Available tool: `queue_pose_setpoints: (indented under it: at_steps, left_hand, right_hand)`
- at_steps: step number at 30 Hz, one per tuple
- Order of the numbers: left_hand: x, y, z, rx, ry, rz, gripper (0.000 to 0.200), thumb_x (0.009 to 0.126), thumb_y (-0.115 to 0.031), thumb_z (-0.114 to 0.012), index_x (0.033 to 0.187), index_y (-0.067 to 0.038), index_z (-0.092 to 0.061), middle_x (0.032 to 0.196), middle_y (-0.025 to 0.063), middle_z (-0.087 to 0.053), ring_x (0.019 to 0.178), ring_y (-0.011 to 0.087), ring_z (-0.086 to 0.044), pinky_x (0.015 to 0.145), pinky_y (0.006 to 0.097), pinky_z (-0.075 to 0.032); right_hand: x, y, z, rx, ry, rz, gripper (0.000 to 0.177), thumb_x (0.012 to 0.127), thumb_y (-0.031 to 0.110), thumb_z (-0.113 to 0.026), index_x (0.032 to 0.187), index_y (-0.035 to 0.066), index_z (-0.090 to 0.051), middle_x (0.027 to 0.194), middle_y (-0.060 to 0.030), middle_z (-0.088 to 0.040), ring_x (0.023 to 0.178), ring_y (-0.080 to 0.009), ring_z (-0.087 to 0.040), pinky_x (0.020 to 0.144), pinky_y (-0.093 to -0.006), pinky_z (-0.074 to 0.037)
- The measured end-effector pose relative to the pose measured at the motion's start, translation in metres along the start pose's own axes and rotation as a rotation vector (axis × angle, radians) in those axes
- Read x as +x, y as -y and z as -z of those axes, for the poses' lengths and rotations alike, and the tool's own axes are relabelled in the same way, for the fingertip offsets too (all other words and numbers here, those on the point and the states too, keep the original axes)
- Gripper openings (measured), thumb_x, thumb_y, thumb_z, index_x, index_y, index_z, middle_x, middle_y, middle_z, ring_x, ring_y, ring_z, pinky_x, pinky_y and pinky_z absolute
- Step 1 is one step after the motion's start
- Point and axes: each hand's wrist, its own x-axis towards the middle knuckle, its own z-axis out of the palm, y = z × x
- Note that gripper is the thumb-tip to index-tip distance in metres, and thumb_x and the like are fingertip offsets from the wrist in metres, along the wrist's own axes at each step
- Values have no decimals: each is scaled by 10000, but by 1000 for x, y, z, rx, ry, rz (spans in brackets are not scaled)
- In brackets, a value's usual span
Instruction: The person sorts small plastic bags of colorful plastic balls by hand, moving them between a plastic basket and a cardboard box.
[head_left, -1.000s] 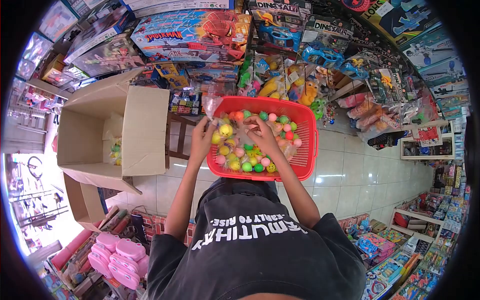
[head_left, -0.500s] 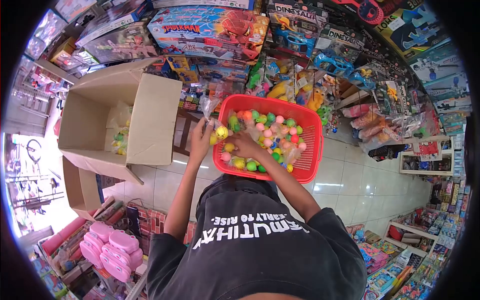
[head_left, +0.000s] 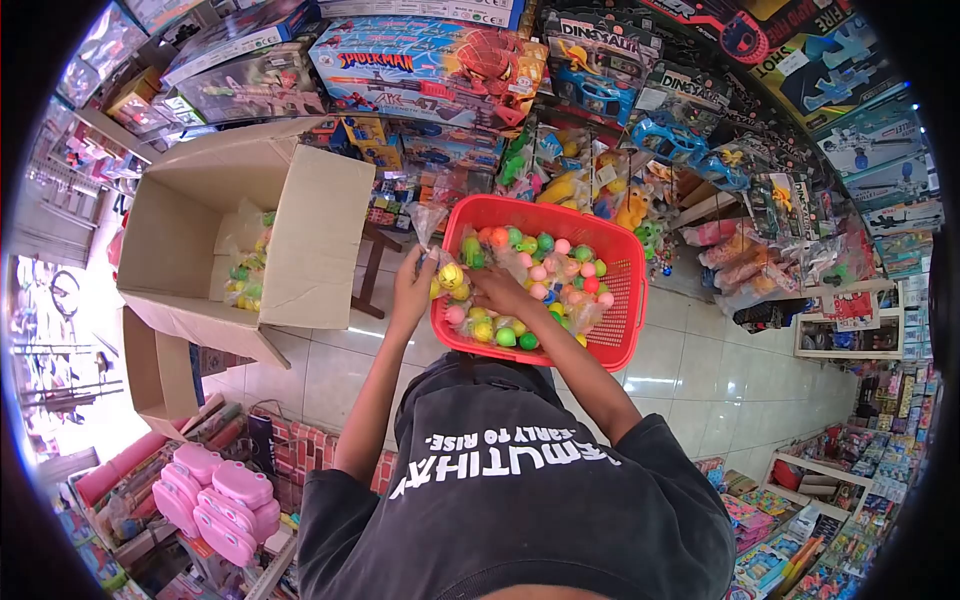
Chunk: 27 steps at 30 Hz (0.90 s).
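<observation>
My left hand (head_left: 412, 290) is closed on a clear plastic bag (head_left: 427, 222), whose top sticks up above the fingers. Yellow balls (head_left: 451, 276) show in the bag, at the left rim of a red basket (head_left: 632, 270). Inside the basket lie many small balls in green, pink, yellow and orange, some under clear plastic. My right hand (head_left: 498, 290) reaches into the basket's left part, close beside the yellow balls. Its fingertips are among the balls, and what they hold, if anything, is hidden.
An open cardboard box (head_left: 318, 240) with bagged colored balls stands at the left. Boxed toys (head_left: 425, 70) and hanging toy packs line the far side. Pink cases (head_left: 225, 500) are at the lower left. A shelf (head_left: 850, 335) stands at the right.
The right hand has drawn slightly up and left toward the bag of yellow balls. The left hand still grips the bag. The view has shifted slightly.
</observation>
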Motion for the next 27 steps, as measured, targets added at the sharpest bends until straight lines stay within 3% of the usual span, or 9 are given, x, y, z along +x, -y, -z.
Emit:
queue_pose_setpoints:
  at_steps: [3,5,8,12,15,19,21,22,27]
  left_hand:
    - [4,15,5,-4,-55,13,205,933,-210,-466,974,-19,-529,771,-6,-503,725,52,-439,644,219,-390]
    - [7,15,3,-94,-85,29,214,937,-221,-458,976,-22,-525,784,-8,-499,733,53,-438,655,215,-387]
    - [9,9,0,-246,-128,79,226,942,-244,-450,970,-30,-517,807,-11,-493,751,55,-437,672,211,-380]
    - [8,8,-5,-380,-82,176,224,945,-269,-444,980,-55,-502,842,-1,-516,777,76,-500,654,222,-433]
    - [5,4,-13,-546,50,331,225,941,-273,-441,1023,-67,-483,868,20,-542,806,114,-560,594,251,-499]
    - [5,15,-25,-619,136,418,279,906,-256,-501,1112,-74,-457,977,61,-540,813,168,-605,574,290,-540]
    - [2,0,-34,-628,186,411,287,908,-235,-488,1138,-68,-441,1011,77,-547,872,189,-605,640,301,-544]
    - [0,-7,-37,-645,220,397,298,911,-213,-476,1163,-63,-425,1046,92,-555,931,210,-606,706,313,-548]
    - [-12,-4,-50,-698,366,418,405,878,-130,-525,1249,-79,-372,1106,82,-529,950,207,-590,712,337,-545]
  right_hand:
    - [-11,18,36,219,-39,-53,559,742,204,-634,1254,112,-429,1042,-162,-565,940,-339,-548,812,-429,-419]
    - [-20,23,49,373,-52,-243,493,818,219,-578,1267,104,-410,1061,-158,-560,953,-300,-572,811,-393,-446]
    - [-28,9,47,710,-260,-157,398,897,216,-469,1262,67,-413,1142,-137,-532,1049,-251,-528,891,-327,-399]
    - [-41,3,57,899,-331,-255,376,938,224,-406,1291,98,-372,1209,-89,-494,1101,-171,-491,867,-327,-442]
    - [-49,9,59,1773,-387,-232,424,938,246,-402,1310,55,-335,1244,-64,-448,1129,-163,-457,871,-316,-423]
    - [-60,10,48,1702,-432,-183,453,927,256,-420,1317,54,-311,1244,-78,-439,1130,-166,-439,885,-312,-404]
    - [-61,-14,13,1352,-653,-383,489,900,273,-441,1315,40,-330,1216,-84,-475,1097,-173,-451,913,-291,-347]
    - [-65,6,30,1357,-667,-386,489,900,273,-441,1315,40,-330,1216,-84,-475,1097,-173,-451,913,-291,-347]
    - [-89,45,60,1215,-759,-346,455,861,233,-499,1246,26,-375,1173,-72,-459,1082,-171,-426,916,-287,-333]
